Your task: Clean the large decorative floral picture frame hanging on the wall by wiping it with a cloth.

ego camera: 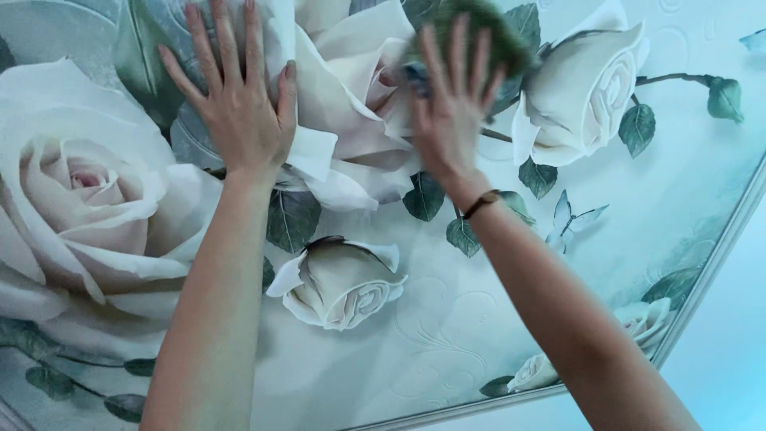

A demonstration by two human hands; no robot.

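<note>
Left hand (239,100) flat against the rose picture (447,319), fingers spread wide, palm pressed on, gripping nothing. Big pale rose (88,191) down to the left of that palm, rosebud (339,283) below between both forearms. Right hand (451,100) pressing a green sponge (491,28) onto the picture, fingers splayed over it, sponge peeking out above the fingertips. Dark band (481,203) on that wrist. Another rosebud (586,92) just right of the sponge, pale butterfly (570,223) lower right, frame edge (710,271) beyond.
</note>
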